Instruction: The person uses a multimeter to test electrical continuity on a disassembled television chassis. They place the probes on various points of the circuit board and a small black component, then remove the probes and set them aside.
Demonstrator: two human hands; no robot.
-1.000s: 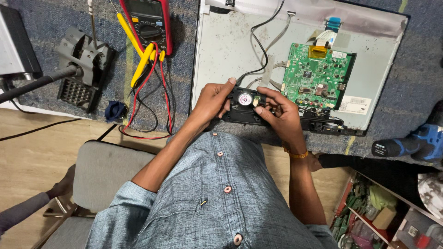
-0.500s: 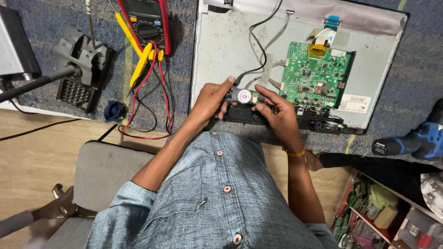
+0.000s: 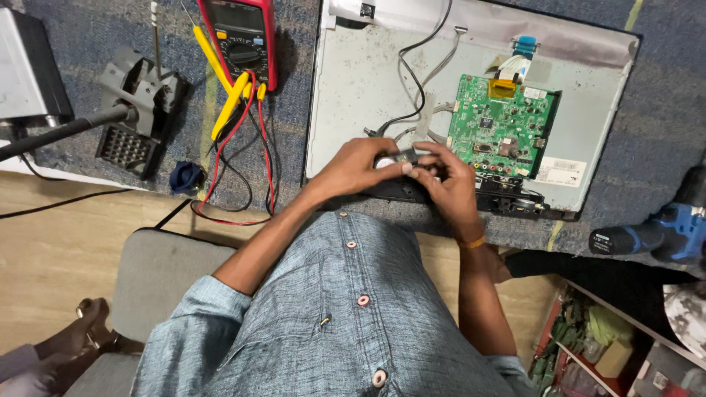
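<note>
My left hand (image 3: pixel 358 165) and my right hand (image 3: pixel 448 180) together hold a small black speaker unit (image 3: pixel 393 185) with a round silver centre, at the near edge of an opened monitor back panel (image 3: pixel 353 88). Fingers of both hands pinch the silver part. Thin wires (image 3: pixel 412 88) run from the speaker up across the grey metal panel. A green circuit board (image 3: pixel 500 125) is mounted on the panel just right of my hands. My blue-grey shirt fills the lower view.
A red multimeter (image 3: pixel 243 37) with yellow probes (image 3: pixel 232 103) and red and black leads lies at the top left. A black soldering stand (image 3: pixel 136 110) and grey box (image 3: pixel 26 70) sit far left. A blue cordless drill (image 3: pixel 662 231) lies right. A grey stool (image 3: pixel 162 279) stands lower left.
My hands have closed in over the speaker, with the fingertips now meeting on its silver centre, which was plainly in view before. The view has shifted slightly.
</note>
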